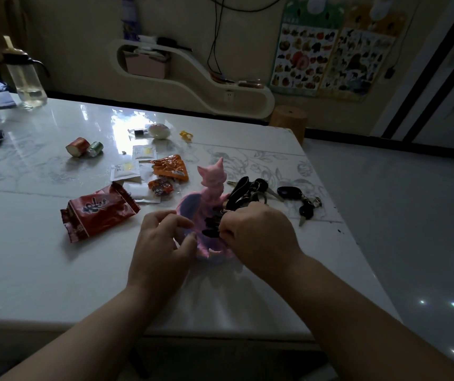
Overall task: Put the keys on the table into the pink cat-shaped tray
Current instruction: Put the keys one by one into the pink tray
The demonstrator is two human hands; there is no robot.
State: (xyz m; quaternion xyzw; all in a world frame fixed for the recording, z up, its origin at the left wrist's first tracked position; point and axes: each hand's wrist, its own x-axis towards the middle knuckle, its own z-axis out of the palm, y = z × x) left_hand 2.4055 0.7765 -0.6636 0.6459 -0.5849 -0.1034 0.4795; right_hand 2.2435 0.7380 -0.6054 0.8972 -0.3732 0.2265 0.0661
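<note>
The pink cat-shaped tray stands on the white table, its cat figure upright at the far side and its shallow bowl toward me. My right hand is shut on a bunch of dark keys, whose blades lie in the bowl; the bunch's black strap and rings trail over the tray's right rim. My left hand rests at the tray's left rim, fingers curled and touching it. A second set of keys with a black fob lies on the table right of the tray.
Snack packets lie left of the tray: a red bag, an orange packet, small white sachets. Two small cans and a water bottle stand farther left. The table's right edge is close by.
</note>
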